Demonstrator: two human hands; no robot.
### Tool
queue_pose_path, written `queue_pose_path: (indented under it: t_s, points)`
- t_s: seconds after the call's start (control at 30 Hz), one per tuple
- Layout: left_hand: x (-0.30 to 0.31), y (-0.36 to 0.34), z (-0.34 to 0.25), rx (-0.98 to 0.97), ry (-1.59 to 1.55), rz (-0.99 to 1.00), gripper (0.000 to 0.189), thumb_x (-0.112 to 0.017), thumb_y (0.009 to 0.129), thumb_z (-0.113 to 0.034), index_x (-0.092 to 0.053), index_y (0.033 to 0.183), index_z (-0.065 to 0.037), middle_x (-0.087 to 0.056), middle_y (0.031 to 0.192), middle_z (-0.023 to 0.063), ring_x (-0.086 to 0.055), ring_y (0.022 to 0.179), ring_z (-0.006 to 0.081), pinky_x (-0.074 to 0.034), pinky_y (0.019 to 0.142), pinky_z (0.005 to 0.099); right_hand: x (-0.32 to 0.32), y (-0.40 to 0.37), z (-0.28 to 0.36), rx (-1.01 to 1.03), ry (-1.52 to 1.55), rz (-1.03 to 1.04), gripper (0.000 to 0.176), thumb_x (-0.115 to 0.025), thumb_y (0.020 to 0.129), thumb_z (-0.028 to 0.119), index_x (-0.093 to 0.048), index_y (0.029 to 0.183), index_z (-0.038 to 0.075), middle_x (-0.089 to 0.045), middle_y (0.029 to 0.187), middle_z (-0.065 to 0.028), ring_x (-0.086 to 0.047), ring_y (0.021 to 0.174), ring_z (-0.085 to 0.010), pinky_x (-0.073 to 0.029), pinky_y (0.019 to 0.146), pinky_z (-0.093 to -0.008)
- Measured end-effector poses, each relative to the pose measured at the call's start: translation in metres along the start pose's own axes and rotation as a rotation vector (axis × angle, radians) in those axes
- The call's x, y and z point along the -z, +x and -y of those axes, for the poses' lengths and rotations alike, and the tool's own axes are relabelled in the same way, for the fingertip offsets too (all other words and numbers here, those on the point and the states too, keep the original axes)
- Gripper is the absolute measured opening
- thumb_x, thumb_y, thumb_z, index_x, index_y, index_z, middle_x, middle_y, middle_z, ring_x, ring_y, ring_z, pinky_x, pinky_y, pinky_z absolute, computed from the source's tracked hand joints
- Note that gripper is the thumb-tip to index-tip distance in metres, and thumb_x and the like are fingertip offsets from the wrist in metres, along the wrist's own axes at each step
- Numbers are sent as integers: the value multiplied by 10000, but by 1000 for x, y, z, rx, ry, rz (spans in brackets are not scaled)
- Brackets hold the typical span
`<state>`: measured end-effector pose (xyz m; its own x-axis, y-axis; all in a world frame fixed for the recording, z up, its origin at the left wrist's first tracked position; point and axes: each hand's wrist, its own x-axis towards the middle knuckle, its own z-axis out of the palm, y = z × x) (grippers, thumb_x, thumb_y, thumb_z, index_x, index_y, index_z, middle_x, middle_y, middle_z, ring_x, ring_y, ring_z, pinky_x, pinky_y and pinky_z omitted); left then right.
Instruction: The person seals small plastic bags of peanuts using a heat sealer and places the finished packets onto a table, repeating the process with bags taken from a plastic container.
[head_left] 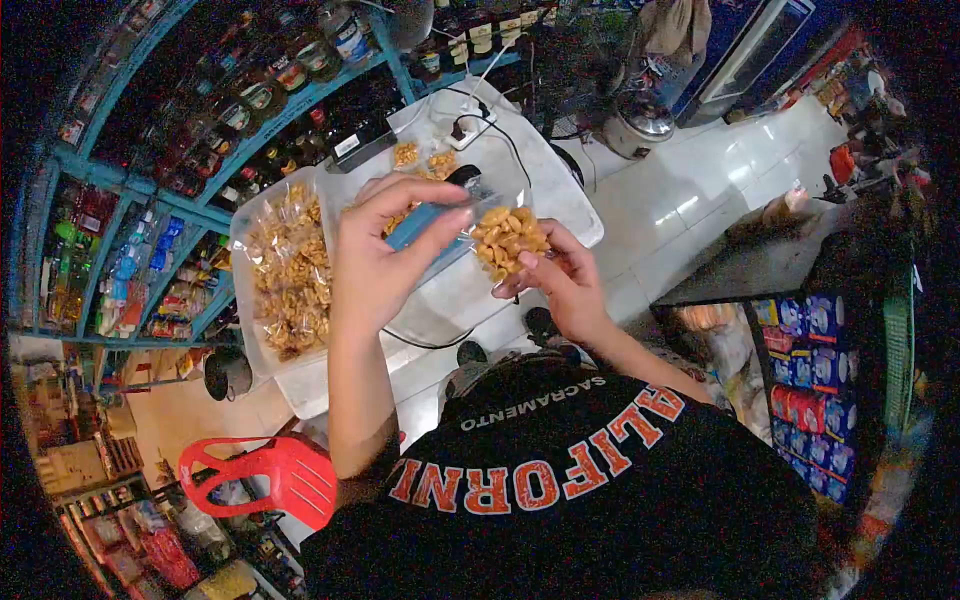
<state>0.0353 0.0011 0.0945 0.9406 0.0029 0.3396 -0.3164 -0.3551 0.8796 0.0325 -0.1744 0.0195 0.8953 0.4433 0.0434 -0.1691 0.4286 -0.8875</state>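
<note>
A small clear plastic bag of peanuts (507, 240) is held up in front of me, above the white table (450, 295). My right hand (568, 285) grips its filled lower part, thumb across the front. The thumb and forefinger of my left hand (395, 235) close on the clear upper edge of the bag. Partly hidden behind my left hand lies a long blue device (425, 235) with a black end. At the table's left, a translucent plastic tub (240, 290) holds several filled bags of nuts. A few more nut bags (440, 163) lie at the far side.
A white power strip (470, 130) with black cords sits at the table's far end. Blue shelves (240, 150) with bottles rise to the left. A red plastic chair (285, 480) stands at lower left. Packaged goods (810, 390) hang at right, and a metal pot (640, 130) is on the tiled floor.
</note>
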Motion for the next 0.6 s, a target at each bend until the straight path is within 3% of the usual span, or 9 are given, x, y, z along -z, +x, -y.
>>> queue_pose_path:
  t_s: [0.17,0.23,0.37,0.47,0.53,0.6]
  points:
    - [19,5,19,32,238,5,101,-635,691,-134,-631,746,-49,-601,758,78,-524,770,208,-370,754,298,5,6,-9,-256,-55,14,364,-478,825,143,-373,1157,35,-544,990,-105,-599,671,-198,-483,593,-281]
    - [39,11,27,-34,524,-190,123,-638,683,-165,-633,738,-55,-599,771,93,-514,771,238,-372,756,306,8,6,-12,-358,-130,-35,391,-477,827,162,-356,1190,79,-530,1047,-80,-597,704,-190,-478,613,-285]
    - [88,16,106,1,689,-292,148,-642,673,-183,-637,744,-53,-608,785,105,-548,773,253,-402,723,309,23,5,-28,-375,-95,-2,367,-507,820,229,-403,1151,111,-538,1036,-68,-599,698,-190,-456,590,-263]
    - [111,14,158,126,727,-255,175,-632,675,-218,-647,768,-71,-620,772,107,-587,740,249,-444,660,319,24,4,-27,-389,-123,-18,322,-495,829,227,-435,1117,96,-543,1025,-65,-592,716,-186,-452,599,-257]
    - [121,14,184,408,901,-237,235,-641,680,-250,-643,836,-74,-611,657,79,-582,593,186,-442,553,306,24,4,-26,-396,-140,-32,313,-500,829,222,-445,1106,89,-545,1017,-67,-587,727,-185,-453,604,-259]
    - [133,18,220,460,862,-226,198,-621,687,-260,-651,816,-113,-618,693,82,-592,634,218,-457,580,323,22,5,-25,-400,-122,-119,301,-512,824,214,-462,1086,75,-548,994,-70,-575,739,-181,-457,616,-265]
